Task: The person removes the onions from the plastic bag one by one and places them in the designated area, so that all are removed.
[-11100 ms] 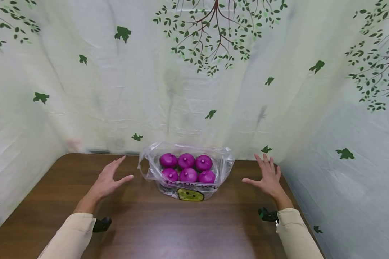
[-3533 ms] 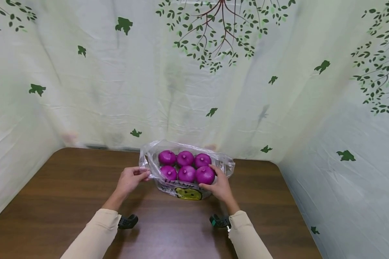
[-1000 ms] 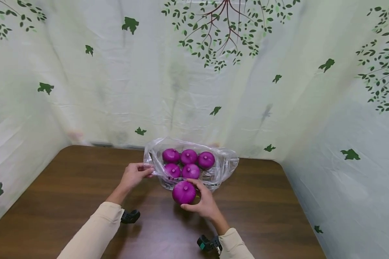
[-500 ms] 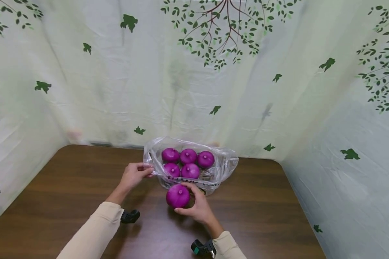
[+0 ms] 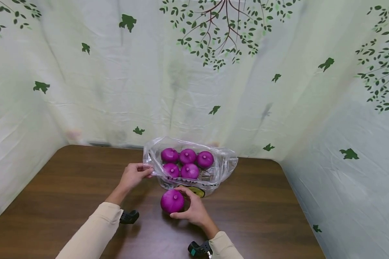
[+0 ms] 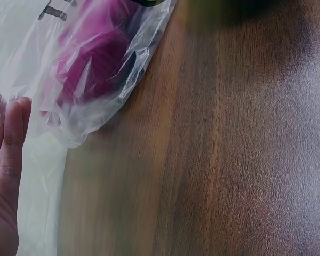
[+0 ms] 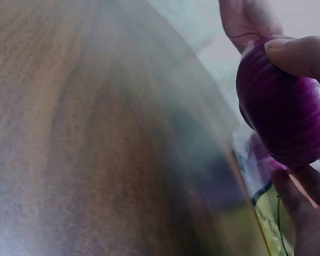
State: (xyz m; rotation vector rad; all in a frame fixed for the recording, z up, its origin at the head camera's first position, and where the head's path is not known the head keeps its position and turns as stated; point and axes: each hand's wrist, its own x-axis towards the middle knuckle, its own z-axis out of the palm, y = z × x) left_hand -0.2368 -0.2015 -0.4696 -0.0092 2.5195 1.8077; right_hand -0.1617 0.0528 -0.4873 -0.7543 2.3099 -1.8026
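A clear plastic bag [image 5: 226, 165] with a yellow printed patch stands at the table's back edge, its mouth spread wide. Inside, several purple onions [image 5: 190, 171] sit in two rows, with a gap at the front right. My left hand [image 5: 132, 177] pinches the bag's left rim; the left wrist view shows its fingers [image 6: 10, 138] against the thin plastic. In front of the bag, my right hand [image 5: 194, 211] grips one purple onion [image 5: 172, 201] between thumb and fingers. Seen from the right wrist, this onion [image 7: 282, 112] has a ribbed, glossy skin.
The brown wooden table [image 5: 265, 212] has rounded back corners. White sheeting [image 5: 110, 90] with printed leaves and branches hangs behind it and along both sides. A dark band [image 5: 199, 249] with a camera sits at each wrist.
Both hands started apart from the bag. The left took hold of its rim; the right lifted out the front-right onion and carried it forward and left, lately a little further.
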